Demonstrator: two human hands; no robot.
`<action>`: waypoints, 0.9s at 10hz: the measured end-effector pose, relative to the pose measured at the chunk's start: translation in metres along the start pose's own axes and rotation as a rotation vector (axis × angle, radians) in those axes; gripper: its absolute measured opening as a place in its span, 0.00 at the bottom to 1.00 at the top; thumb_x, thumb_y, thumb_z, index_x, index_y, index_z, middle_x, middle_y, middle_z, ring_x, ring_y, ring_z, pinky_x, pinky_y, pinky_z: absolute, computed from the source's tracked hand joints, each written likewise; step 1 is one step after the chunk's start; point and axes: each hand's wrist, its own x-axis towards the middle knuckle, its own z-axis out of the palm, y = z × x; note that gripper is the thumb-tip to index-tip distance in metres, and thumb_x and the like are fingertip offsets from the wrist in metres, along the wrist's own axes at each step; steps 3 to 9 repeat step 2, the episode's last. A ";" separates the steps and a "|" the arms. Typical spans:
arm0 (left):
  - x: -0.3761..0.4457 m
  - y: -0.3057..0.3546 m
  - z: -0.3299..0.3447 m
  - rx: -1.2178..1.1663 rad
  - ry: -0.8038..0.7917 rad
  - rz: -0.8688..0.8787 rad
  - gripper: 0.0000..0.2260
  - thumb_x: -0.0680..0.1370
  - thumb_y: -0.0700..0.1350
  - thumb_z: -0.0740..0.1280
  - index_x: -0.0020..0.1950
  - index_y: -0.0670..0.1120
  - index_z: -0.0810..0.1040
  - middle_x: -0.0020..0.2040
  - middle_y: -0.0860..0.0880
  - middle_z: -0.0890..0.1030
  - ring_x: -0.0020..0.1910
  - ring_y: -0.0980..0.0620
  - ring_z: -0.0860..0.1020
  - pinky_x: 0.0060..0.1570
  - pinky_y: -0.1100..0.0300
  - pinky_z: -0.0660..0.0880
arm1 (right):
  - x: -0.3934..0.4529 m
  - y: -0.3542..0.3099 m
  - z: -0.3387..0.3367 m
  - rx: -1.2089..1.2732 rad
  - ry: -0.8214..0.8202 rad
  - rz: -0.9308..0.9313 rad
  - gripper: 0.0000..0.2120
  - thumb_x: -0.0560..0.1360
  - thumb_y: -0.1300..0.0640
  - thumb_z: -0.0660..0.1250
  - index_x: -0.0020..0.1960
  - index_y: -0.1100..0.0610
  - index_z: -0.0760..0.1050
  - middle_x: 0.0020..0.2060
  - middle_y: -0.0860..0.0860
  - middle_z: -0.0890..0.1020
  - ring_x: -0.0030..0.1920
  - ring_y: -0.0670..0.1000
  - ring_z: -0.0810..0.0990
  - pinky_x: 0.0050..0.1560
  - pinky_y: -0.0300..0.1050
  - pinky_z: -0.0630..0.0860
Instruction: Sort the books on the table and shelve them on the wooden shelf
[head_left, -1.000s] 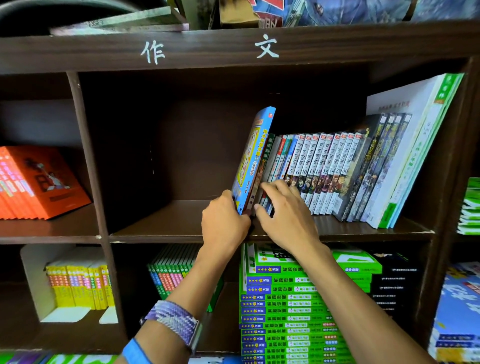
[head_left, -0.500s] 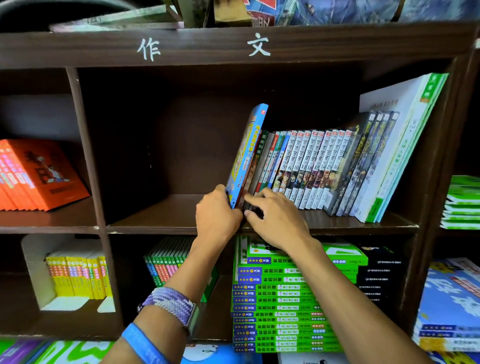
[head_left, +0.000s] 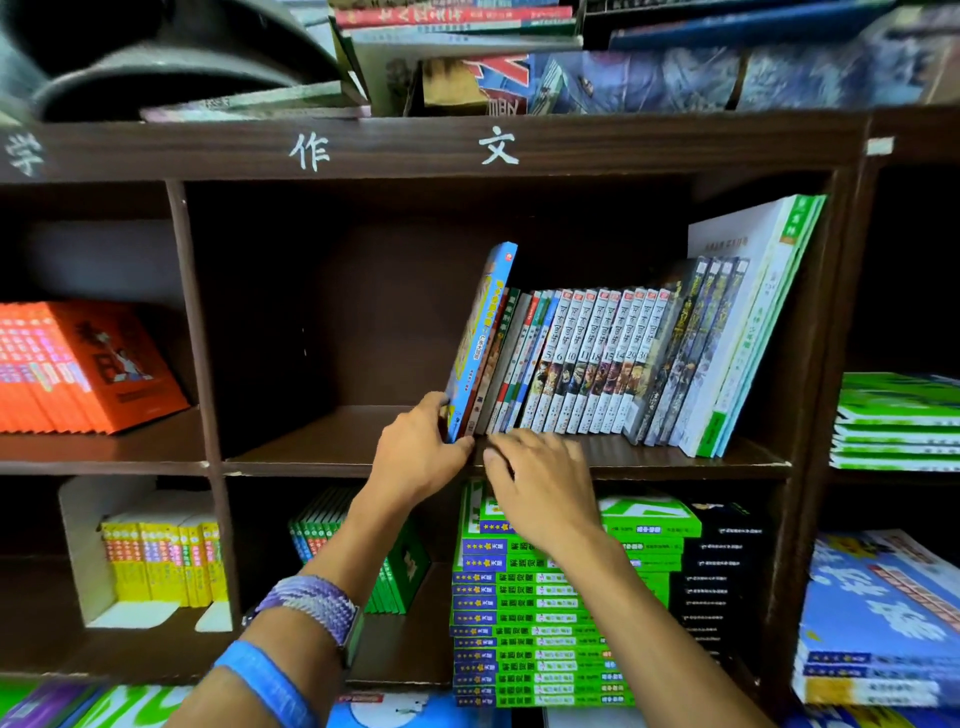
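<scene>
The blue book (head_left: 480, 338) stood in the shelf's (head_left: 519, 150) middle bay, at the left end of a row of books (head_left: 597, 358), leaning right against them with its top tilted toward the right wall. Its bottom corner rested on the board near the front edge.

The left hand (head_left: 415, 457) was at that bottom corner, just left of and below the book. Its fingers curled round the lower front edge, with the fingertips against the cover and the thumb tucked near the spine's base, so it gripped the book low down. A purple band (head_left: 317, 605) and a blue band (head_left: 265, 675) sat on that wrist.

The right hand (head_left: 540, 483) lay just right of the left one, nearly touching it, in front of the board's edge and below the row. Its fingers were loosely bent with the tips toward the bottoms of the thin books beside the blue one; whether they touched those books or held anything could not be told.

Left of the blue book the bay was dark and open. Orange books (head_left: 78, 364) leaned in the left bay, yellow books (head_left: 161, 561) stood below them, and a green stack (head_left: 545, 613) lay in the bay under the hands.
</scene>
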 end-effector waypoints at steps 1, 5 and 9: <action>-0.001 0.006 -0.002 0.023 -0.028 0.012 0.24 0.74 0.53 0.70 0.68 0.50 0.71 0.60 0.45 0.83 0.60 0.40 0.80 0.57 0.52 0.73 | -0.034 0.007 -0.009 0.168 -0.001 -0.034 0.22 0.82 0.45 0.59 0.74 0.49 0.70 0.73 0.47 0.72 0.74 0.50 0.66 0.76 0.47 0.53; -0.007 0.005 -0.011 -0.048 0.005 0.023 0.24 0.74 0.51 0.72 0.68 0.49 0.72 0.61 0.46 0.83 0.61 0.42 0.79 0.58 0.54 0.73 | -0.058 0.013 -0.022 0.320 0.078 0.023 0.22 0.81 0.49 0.64 0.74 0.51 0.71 0.74 0.47 0.71 0.74 0.49 0.65 0.76 0.41 0.53; -0.007 0.005 -0.011 -0.048 0.005 0.023 0.24 0.74 0.51 0.72 0.68 0.49 0.72 0.61 0.46 0.83 0.61 0.42 0.79 0.58 0.54 0.73 | -0.058 0.013 -0.022 0.320 0.078 0.023 0.22 0.81 0.49 0.64 0.74 0.51 0.71 0.74 0.47 0.71 0.74 0.49 0.65 0.76 0.41 0.53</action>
